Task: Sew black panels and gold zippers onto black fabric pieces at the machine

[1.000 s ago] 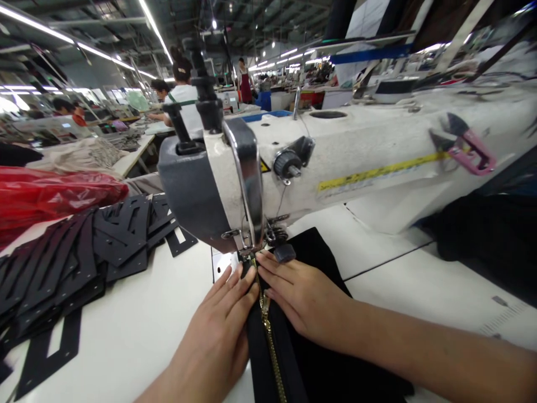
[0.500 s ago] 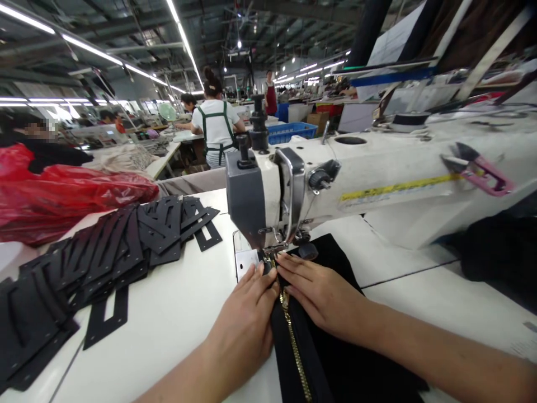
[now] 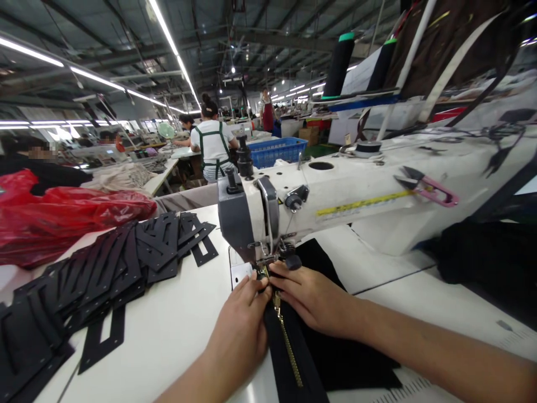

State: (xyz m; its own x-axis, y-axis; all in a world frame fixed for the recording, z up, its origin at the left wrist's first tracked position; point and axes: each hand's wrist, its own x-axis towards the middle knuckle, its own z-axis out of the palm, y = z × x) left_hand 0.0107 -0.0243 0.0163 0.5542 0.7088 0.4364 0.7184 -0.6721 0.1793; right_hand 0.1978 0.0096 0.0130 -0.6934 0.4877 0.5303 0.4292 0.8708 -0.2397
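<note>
Both hands work at a black fabric piece with a gold-toothed zipper (image 3: pixel 289 348), which runs under the presser foot of a sewing machine (image 3: pixel 260 218). My left hand (image 3: pixel 241 322) is on the zipper's left edge just in front of the foot, its thumb and fingertips closed on the tape. My right hand (image 3: pixel 312 294) lies flat over the black fabric (image 3: pixel 339 358) to the right, fingers stretched toward the foot. The zipper's slider shows between the hands. Fingers partly hide the teeth near the needle.
Black slotted panels (image 3: pixel 138 252) lie overlapped on the left of the white table (image 3: pixel 168 336). A red plastic bag (image 3: pixel 75 212) sits behind them. Pink-handled thread snips (image 3: pixel 428 186) rest on the machine arm. More black fabric (image 3: pixel 490 268) lies at right. Co-workers and a blue crate (image 3: pixel 277 152) are beyond.
The zipper and fabric have fed slightly forward, bringing the slider nearer the presser foot. Both hands keep their places by the foot. The view has shifted a little.
</note>
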